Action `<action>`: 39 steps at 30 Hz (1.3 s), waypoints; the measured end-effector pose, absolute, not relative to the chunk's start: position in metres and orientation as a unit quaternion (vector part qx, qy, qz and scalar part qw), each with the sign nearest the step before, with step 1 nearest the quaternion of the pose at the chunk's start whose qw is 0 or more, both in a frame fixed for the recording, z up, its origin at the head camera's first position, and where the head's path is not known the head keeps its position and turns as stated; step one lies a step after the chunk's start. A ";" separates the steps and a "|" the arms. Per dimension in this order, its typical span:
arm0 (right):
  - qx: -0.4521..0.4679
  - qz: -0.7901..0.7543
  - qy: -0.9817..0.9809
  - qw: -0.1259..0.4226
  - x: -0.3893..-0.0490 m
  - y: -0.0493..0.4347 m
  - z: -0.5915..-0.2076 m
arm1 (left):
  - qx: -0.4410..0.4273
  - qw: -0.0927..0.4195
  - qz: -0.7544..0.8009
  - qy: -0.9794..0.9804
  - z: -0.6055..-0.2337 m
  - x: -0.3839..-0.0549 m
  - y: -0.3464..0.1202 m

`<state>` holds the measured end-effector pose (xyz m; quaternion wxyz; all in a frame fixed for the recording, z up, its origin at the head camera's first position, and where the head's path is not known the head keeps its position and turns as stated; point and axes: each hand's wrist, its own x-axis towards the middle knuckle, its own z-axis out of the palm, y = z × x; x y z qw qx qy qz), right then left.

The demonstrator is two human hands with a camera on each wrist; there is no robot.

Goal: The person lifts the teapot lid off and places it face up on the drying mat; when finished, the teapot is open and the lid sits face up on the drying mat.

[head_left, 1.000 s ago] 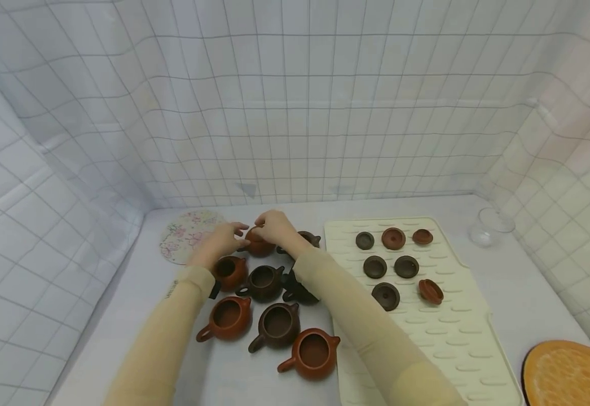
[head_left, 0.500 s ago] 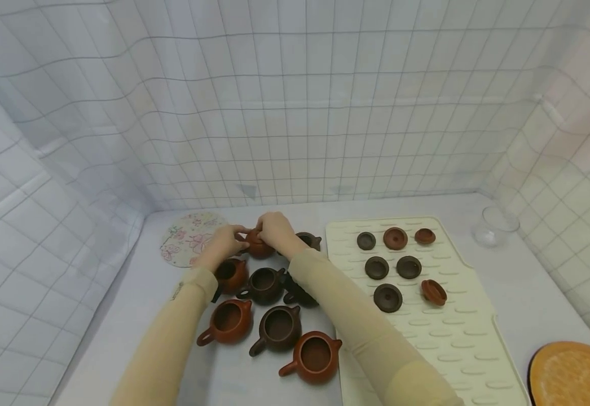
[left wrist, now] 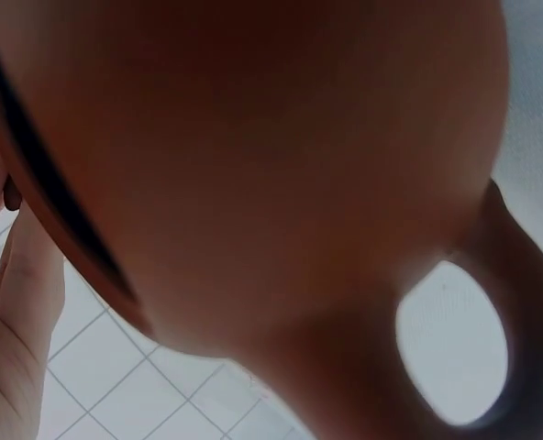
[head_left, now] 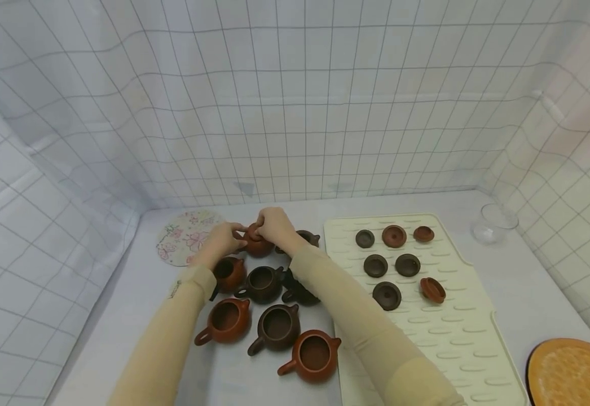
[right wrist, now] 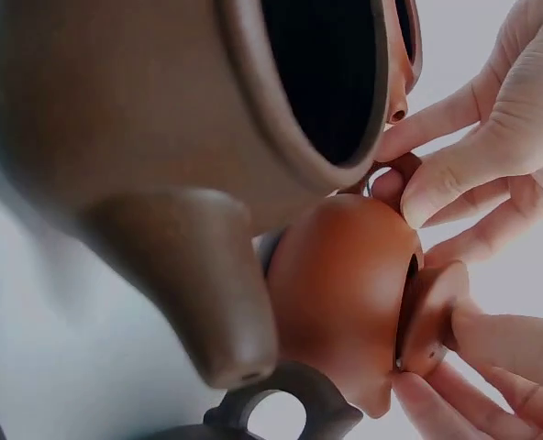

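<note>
A reddish-orange teapot stands in the far row in the head view. My left hand pinches its handle between thumb and fingers from the left. Its matching lid is gripped by my right hand and sits slightly tilted at the pot's mouth, a dark gap showing along one side. In the left wrist view the red-brown teapot nearest the camera fills most of the picture. A dark brown teapot looms close in the right wrist view.
Several lidless teapots, such as a dark one and a red one, stand nearer the body. Several loose lids lie on a cream ribbed mat at right. Also there: a floral round mat, a glass cup, an orange-brown round pad.
My left hand's spread fingers have closed onto the reddish-orange teapot's handle. My right hand stays over the pot's mouth with the lid, shifting only slightly. The other teapots and lids keep their places.
</note>
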<state>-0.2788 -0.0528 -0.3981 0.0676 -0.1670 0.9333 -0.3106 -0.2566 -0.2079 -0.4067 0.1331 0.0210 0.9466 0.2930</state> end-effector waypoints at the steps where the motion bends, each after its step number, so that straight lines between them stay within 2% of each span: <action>1: -0.164 -0.324 0.929 0.071 -0.279 -0.051 -0.398 | 0.022 0.134 0.291 0.947 -0.407 -0.256 -0.208; 7: -0.146 -0.413 0.893 0.103 -0.276 -0.028 -0.394 | 0.029 0.137 0.286 0.948 -0.408 -0.254 -0.208; 14: -0.060 -0.586 0.780 0.212 -0.277 0.017 -0.386 | 0.025 0.134 0.259 0.956 -0.406 -0.257 -0.207; 19: -0.048 -0.686 0.684 0.243 -0.273 0.054 -0.389 | 0.017 0.138 0.259 0.956 -0.406 -0.258 -0.207; 26: -0.057 -0.752 0.609 0.246 -0.255 0.121 -0.386 | 0.016 0.140 0.261 0.955 -0.408 -0.257 -0.204; 39: 0.000 -0.864 0.469 0.183 -0.218 0.254 -0.398 | 0.015 0.145 0.271 0.952 -0.408 -0.260 -0.207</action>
